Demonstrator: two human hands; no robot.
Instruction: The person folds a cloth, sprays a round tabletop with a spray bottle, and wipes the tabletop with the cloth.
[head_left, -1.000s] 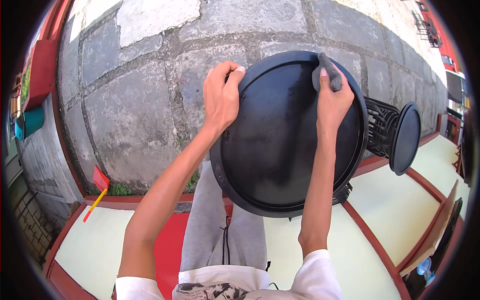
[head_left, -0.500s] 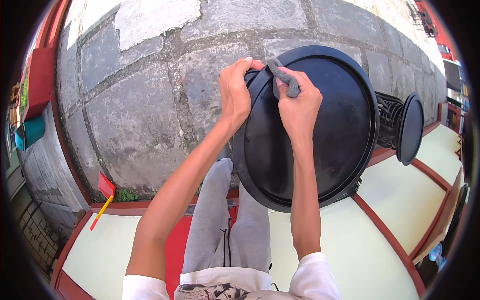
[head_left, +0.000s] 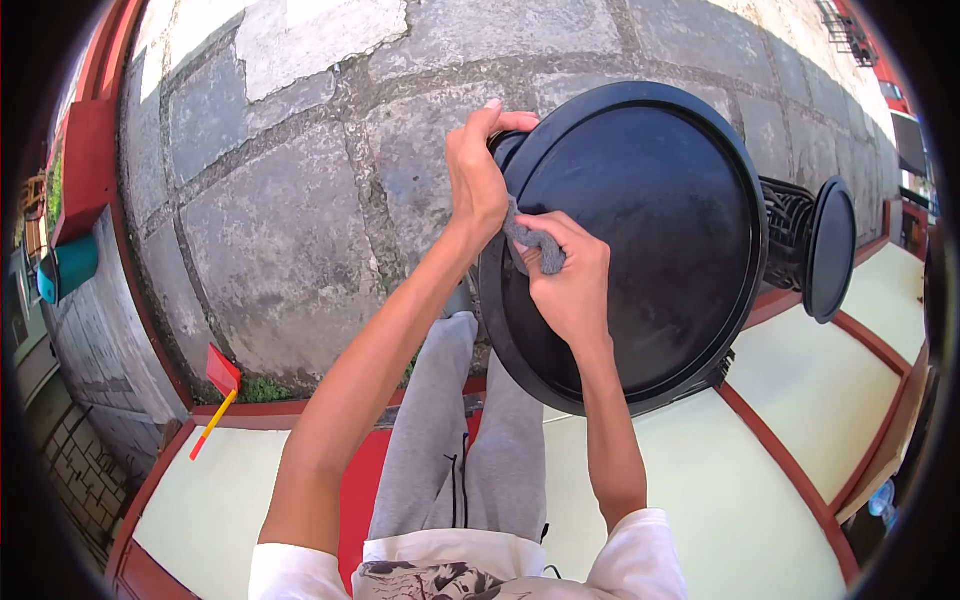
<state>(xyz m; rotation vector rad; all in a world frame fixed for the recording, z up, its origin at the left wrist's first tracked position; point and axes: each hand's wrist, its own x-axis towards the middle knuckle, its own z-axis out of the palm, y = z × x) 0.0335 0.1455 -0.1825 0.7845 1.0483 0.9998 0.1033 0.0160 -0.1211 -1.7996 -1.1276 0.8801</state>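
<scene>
A large round black table top [head_left: 650,240] with a raised rim tilts in front of me. My left hand [head_left: 478,165] holds its upper left edge, the fingers curled around the rim and partly hidden behind it. In my right hand [head_left: 575,275] is a bunched grey cloth [head_left: 540,250], pressed on the left part of the rim, just below my left wrist. Dark stacked pieces show beneath the top at its lower right.
Another round black top [head_left: 829,250] stands at the right beside black stacked furniture [head_left: 786,225]. A red dustpan [head_left: 222,372] with a yellow handle lies at lower left. Grey paving [head_left: 280,220] stretches ahead; a teal container [head_left: 72,268] is far left.
My right hand has moved the cloth from the top's upper right across to the upper left rim, then down along it. My left hand and the black top have shifted slightly right and up.
</scene>
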